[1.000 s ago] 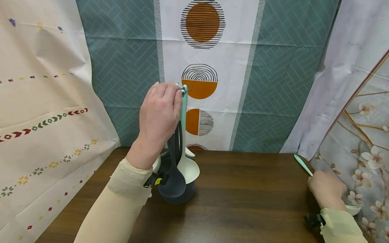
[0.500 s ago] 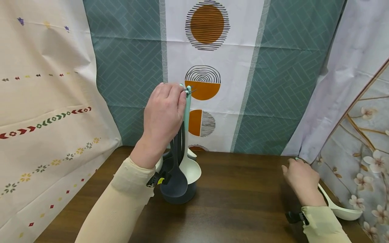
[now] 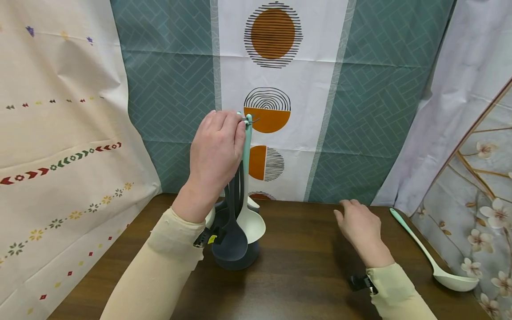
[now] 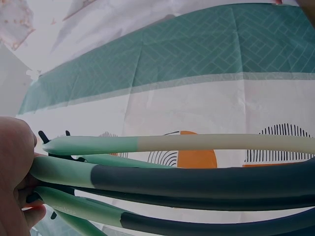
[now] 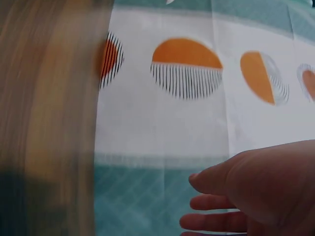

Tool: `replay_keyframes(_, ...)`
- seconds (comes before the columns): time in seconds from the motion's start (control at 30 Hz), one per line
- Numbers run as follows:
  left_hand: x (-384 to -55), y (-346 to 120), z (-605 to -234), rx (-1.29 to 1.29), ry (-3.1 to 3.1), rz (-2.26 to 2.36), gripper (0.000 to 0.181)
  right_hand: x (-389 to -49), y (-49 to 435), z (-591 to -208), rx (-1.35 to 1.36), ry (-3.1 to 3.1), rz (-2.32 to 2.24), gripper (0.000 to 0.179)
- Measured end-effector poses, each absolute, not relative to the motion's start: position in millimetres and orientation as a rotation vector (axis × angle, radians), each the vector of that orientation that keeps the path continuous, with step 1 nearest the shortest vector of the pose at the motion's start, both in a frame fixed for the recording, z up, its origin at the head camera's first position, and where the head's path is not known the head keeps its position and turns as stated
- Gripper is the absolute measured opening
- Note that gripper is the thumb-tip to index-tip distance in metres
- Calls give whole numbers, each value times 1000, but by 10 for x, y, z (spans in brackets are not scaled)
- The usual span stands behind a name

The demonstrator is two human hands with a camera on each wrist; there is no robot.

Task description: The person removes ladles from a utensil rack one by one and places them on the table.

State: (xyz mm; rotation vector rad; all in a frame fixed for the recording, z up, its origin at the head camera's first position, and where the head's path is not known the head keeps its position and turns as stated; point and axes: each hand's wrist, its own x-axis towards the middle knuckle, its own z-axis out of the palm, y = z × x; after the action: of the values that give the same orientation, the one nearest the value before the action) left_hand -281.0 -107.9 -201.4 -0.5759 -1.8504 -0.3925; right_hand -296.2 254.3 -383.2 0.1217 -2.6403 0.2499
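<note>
My left hand [image 3: 216, 151] grips the top of a dark utensil stand, whose round base [image 3: 242, 264] stands on the table. Small dark hooks jut out beside the fingers. Around the stand hang several utensils with mint handle ends, among them a dark grey ladle [image 3: 232, 242] and a cream ladle [image 3: 252, 224]. In the left wrist view, a dark handle [image 4: 197, 184] runs out right beside the hand; the stand's top is hidden by it. My right hand [image 3: 360, 224] is over the table with relaxed fingers and holds nothing. Another cream ladle [image 3: 456, 282] lies at the right edge.
The dark wooden table [image 3: 304, 266] ends at a teal and white patterned cloth [image 3: 372, 111] behind it. A cream cloth [image 3: 60, 111] hangs on the left, a flowered one [image 3: 480, 204] on the right.
My right hand has let go of the ladle at the right edge, leaving it lying there, and has moved left over the table. The left hand stays on the stand's top.
</note>
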Motion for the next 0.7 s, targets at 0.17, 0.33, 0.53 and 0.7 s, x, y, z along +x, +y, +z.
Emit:
replay_keyframes(0.17, -2818, -1069, -2023, -571, -1845, -398, 30, -2977, 2231, -3769, 179, -2612, 285, 38)
replay_keyframes(0.33, -2817, -1064, -2027, -575, -1843, -402, 29, -3002, 1933, -3700, 234, -2584, 353, 37)
replay_keyframes(0.53, -2819, -1069, -2024, -573, -1838, -390, 29, -3022, 1604, -3644, 327, -2502, 449, 34)
replay_keyframes(0.7, -2823, -1059, -2024, -572, -1838, -395, 29, -2992, 1342, -3571, 428, -2428, 521, 30)
